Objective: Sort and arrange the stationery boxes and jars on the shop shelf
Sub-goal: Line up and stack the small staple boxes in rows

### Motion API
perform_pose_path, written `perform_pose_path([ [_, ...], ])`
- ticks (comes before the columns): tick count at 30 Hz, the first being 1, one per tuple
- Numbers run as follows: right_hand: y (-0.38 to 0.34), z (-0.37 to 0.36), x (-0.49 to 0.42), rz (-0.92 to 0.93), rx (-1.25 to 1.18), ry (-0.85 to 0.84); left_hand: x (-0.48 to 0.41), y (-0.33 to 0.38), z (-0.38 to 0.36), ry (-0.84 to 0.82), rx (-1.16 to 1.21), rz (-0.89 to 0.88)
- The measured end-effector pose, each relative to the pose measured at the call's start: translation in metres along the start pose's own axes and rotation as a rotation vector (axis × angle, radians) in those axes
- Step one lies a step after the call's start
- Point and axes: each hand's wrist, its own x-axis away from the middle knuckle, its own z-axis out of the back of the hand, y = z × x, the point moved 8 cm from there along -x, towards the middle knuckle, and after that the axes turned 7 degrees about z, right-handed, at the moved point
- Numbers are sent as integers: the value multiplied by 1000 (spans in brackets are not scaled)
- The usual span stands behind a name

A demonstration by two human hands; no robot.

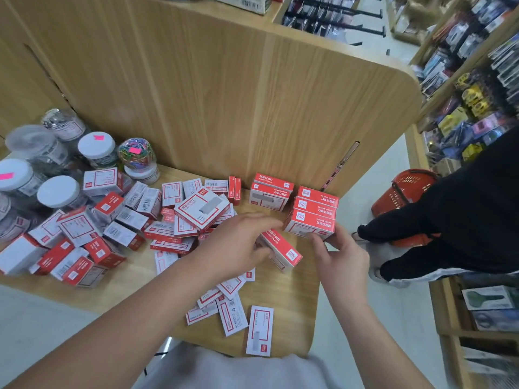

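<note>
Risks, L to R. The jars [60,192] stand at the far L of the shelf [140,279], packed close, w/ the pile [112,220] touching them. I judge a forearm sweep thru the pile could shove boxes into the jars and tip one, esp. the clip jar [136,153]. The pile is loose and overlapping, so pulling one box from under may slide others off the front edge. L hand [241,242] hovers over the box [280,249], fingers laid out along its top. Motion blur: I cannot tell if it grips or only touches. R hand [341,256] pinches the end box [310,224] of the row [317,196] betw. thumb and forefinger, fingers narrow. The row sits near the shelf's R edge, so too hard a push could topple it or drop a box toward the basket [404,189] on the floor. The hands are close and may knock each other. Look, L to R. The jars are clear plastic w/ white lids, some w/ pink tags. The boxes are small, red-and-white printed card. I judge them light, rigid and apt to slip when stacked. Unsorted ones lie at all angles at L and centre, a few flat near the front edge. Sorted ones sit aligned at R by the back panel [224,94], red faces up.
</note>
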Motion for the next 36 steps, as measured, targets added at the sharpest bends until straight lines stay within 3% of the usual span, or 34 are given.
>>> perform_pose_path([
  [5,6,3,-1,-10,-95,-82,-3,-15,-4,-76,136,56],
  [8,15,24,7,-74,-160,47,-3,-19,3,-72,239,108],
  [11,-10,44,13,12,-226,111,0,-15,12,-105,489,196],
  [15,-55,34,14,-24,-497,-168,4,3,22,-132,584,169],
  [18,-66,20,18,-82,-560,-340,9,10,22,-153,714,178],
  [25,-60,9,32,-156,-733,-356,22,10,14,-130,822,215],
  [28,-65,20,31,-30,-568,-267,26,9,12,-98,709,215],
  [31,-82,36,26,329,-265,-198,26,0,17,-9,749,330],
  [33,-95,40,28,563,-134,-187,28,0,12,-87,879,401],
  [36,-105,37,28,695,-118,-206,33,1,3,-210,882,386],
])
